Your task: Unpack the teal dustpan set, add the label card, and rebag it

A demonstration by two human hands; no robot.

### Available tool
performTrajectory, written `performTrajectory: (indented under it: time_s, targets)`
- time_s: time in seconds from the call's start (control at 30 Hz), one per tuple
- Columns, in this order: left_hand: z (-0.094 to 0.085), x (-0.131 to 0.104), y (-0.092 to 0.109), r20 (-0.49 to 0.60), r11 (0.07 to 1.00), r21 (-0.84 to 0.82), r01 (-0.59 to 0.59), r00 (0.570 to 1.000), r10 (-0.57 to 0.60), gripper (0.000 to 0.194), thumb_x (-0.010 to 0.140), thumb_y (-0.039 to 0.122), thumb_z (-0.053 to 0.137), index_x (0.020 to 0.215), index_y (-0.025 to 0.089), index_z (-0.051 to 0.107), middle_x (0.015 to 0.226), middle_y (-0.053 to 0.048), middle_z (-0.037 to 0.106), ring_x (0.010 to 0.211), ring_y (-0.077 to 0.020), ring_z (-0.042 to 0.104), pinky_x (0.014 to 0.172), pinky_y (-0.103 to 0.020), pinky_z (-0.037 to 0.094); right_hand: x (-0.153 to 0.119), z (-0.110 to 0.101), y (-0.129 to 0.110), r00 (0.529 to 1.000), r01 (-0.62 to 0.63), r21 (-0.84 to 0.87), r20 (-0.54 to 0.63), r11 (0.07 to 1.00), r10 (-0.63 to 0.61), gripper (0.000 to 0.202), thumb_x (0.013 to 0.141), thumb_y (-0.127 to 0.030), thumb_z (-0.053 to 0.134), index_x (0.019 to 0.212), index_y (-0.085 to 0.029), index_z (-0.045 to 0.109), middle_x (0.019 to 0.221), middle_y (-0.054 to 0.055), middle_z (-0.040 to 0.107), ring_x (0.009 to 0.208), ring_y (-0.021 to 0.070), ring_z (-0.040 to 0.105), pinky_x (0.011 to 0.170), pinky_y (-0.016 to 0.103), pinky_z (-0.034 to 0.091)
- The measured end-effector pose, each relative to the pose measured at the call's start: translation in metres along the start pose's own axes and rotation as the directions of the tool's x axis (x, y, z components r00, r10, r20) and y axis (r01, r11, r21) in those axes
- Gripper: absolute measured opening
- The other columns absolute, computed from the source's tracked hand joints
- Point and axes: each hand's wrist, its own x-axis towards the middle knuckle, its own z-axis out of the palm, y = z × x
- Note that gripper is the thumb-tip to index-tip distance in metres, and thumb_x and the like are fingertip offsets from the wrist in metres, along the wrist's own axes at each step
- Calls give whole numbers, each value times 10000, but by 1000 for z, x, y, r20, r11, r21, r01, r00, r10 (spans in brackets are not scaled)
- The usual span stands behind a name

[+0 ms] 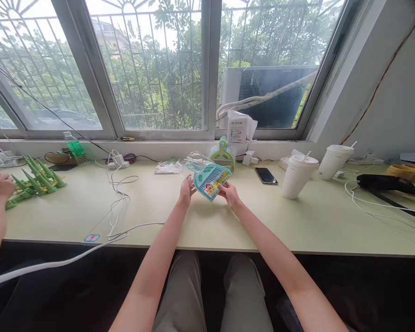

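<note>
Above the table, in front of me, is a small teal dustpan-and-brush set (207, 180) in a clear plastic wrapper, tilted, with a colourful label across its front. My right hand (231, 194) grips its lower right edge, thumb on the label side. At its left edge, my left hand (186, 191) is closed around the side, some fingers hidden behind the pan. Just behind it stands a second set, a green dustpan with a brush (222, 154), partly covered by the first. Left of that lies a crinkled clear plastic packet (168, 167).
A phone (266, 175) and two white lidded cups (299, 176) (334, 162) stand to the right. Leftward are loose white cables (119, 193), a green bottle (74, 146) and spiky green pieces (41, 180) near another person's hand (0, 189). The table's front edge (214, 249) is above my knees.
</note>
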Motion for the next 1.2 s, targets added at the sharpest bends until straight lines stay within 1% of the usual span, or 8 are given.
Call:
performTrajectory:
  time_s: [0.17, 0.37, 0.47, 0.73, 0.87, 0.97, 1.1, 1.2]
  targets:
    - [10, -3, -11, -19, 1000, 22, 15, 1000, -14, 422, 901, 444, 496, 1231, 188, 558, 1203, -111, 656, 1014, -213, 658, 902, -389, 530, -1, 14, 11, 997, 27, 60, -81, 998, -22, 146, 795, -185, 694, 907, -162, 603, 972, 71, 723, 899, 193, 713, 886, 348, 610]
    - [17, 1, -25, 227, 976, 119, 185, 952, -208, 495, 910, 585, 417, 1115, 183, 620, 1141, -151, 689, 1024, -290, 660, 889, -471, 529, -1, 15, 20, 956, 59, 60, -292, 996, -40, 137, 797, -179, 679, 888, -177, 575, 1074, 71, 700, 989, 181, 691, 872, 293, 608]
    - [17, 3, -28, 240, 963, 138, 233, 935, -260, 548, 930, 601, 344, 1113, 177, 638, 1091, -141, 712, 1059, -282, 651, 958, -464, 493, 1, 11, 19, 956, 37, 77, -293, 996, -12, 119, 805, -151, 655, 883, -180, 569, 1073, 72, 698, 990, 183, 688, 863, 298, 612]
    - [17, 2, -12, 159, 994, -107, -34, 986, 51, 549, 936, 579, 370, 1311, 221, 553, 1293, -63, 637, 1264, -243, 537, 1090, -424, 398, 0, 18, 17, 993, 66, 37, -97, 997, -62, 174, 778, -199, 731, 876, -178, 588, 986, 53, 710, 906, 179, 697, 887, 365, 603]
    - [17, -6, -7, 196, 985, -172, -17, 979, 51, 531, 935, 529, 419, 1324, 186, 533, 1300, -82, 627, 1245, -256, 547, 1073, -435, 424, -3, 22, 16, 994, 64, 68, -98, 996, -57, 174, 787, -200, 726, 874, -175, 578, 989, 58, 710, 888, 170, 697, 878, 349, 602]
    - [19, -13, -5, 350, 989, -126, 81, 936, -32, 507, 925, 479, 481, 1310, 156, 544, 1314, -115, 613, 1238, -277, 550, 1063, -458, 430, -4, 19, 10, 985, 103, 110, -148, 989, -86, 157, 809, -201, 697, 899, -175, 571, 1032, 66, 707, 932, 165, 688, 886, 320, 593]
    - [22, -24, 2, 601, 991, -2, 135, 792, -107, 490, 901, 457, 551, 1321, 206, 562, 1399, -109, 547, 1284, -301, 505, 1039, -502, 441, -3, 13, 4, 976, 162, 163, -174, 973, -133, 167, 817, -213, 680, 940, -180, 572, 1081, 69, 702, 1019, 174, 665, 909, 307, 579]
    - [24, -28, 6, 598, 994, 27, 102, 795, -98, 464, 898, 463, 561, 1319, 268, 570, 1447, -71, 504, 1328, -285, 463, 1062, -495, 420, -1, 11, 4, 975, 182, 169, -158, 969, -155, 209, 793, -243, 703, 948, -182, 577, 1084, 72, 696, 1031, 188, 661, 909, 324, 577]
